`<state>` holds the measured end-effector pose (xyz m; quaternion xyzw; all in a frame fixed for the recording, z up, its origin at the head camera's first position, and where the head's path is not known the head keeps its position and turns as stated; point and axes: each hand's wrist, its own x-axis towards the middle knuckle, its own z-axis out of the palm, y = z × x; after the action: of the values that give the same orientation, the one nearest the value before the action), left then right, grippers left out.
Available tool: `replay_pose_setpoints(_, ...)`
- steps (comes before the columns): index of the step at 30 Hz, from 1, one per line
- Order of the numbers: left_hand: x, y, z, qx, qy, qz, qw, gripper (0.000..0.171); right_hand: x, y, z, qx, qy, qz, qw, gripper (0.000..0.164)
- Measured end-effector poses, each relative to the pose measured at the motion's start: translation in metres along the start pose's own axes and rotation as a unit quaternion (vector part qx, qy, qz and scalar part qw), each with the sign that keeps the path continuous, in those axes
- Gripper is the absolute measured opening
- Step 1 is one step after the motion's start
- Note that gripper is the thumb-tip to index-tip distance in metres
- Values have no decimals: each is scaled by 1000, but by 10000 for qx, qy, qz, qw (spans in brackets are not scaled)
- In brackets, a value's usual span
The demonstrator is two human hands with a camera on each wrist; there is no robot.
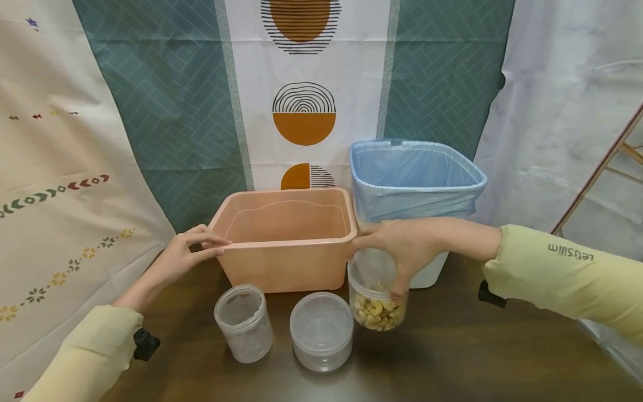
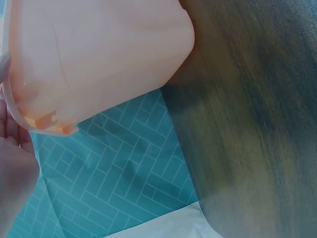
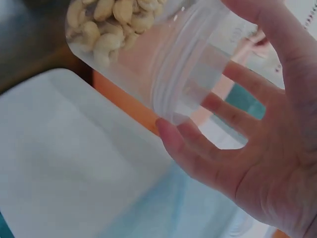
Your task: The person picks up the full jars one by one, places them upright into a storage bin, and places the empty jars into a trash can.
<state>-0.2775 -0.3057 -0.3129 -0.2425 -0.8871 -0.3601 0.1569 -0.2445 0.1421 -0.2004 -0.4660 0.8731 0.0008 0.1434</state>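
Observation:
My right hand [image 1: 402,245] grips a clear plastic jar of cashews [image 1: 378,310] from above, its fingers spread round the lidded top. In the right wrist view the cashews [image 3: 119,25] lie at the bottom of the jar, below its ridged neck. At the left front corner of a peach plastic bin [image 1: 286,268], my left hand [image 1: 188,251] pinches the rim between thumb and fingers. In front of the bin stand a clear jar [image 1: 247,335] with a cloudy wall and a shorter, wider lidded container [image 1: 322,340].
Behind the cashew jar stands a white trash bin [image 1: 429,271] lined with a blue bag [image 1: 427,195]. The dark wooden table [image 1: 477,346] carries everything. A patterned curtain [image 1: 171,72] hangs at the back, with pale cloths [image 1: 55,156] at the sides.

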Motion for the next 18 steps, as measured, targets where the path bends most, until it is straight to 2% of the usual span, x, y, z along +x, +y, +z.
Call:
replay_pose_setpoints(3, 0, -1, 0, 1, -18, -28, 10000, 20, -1, -6, -17, 76, -82, 26, 9999, 88)
replay_pose_setpoints(10, 0, -1, 1, 22, -11, -32, 10000, 20, -2, -16, -52, -3, -115, -290, 9995, 86)
replay_pose_setpoints(18, -1, -1, 1, -36, 29, 32, 10000, 21, 3, -25, -86, -70, -90, -206, 9997, 89)
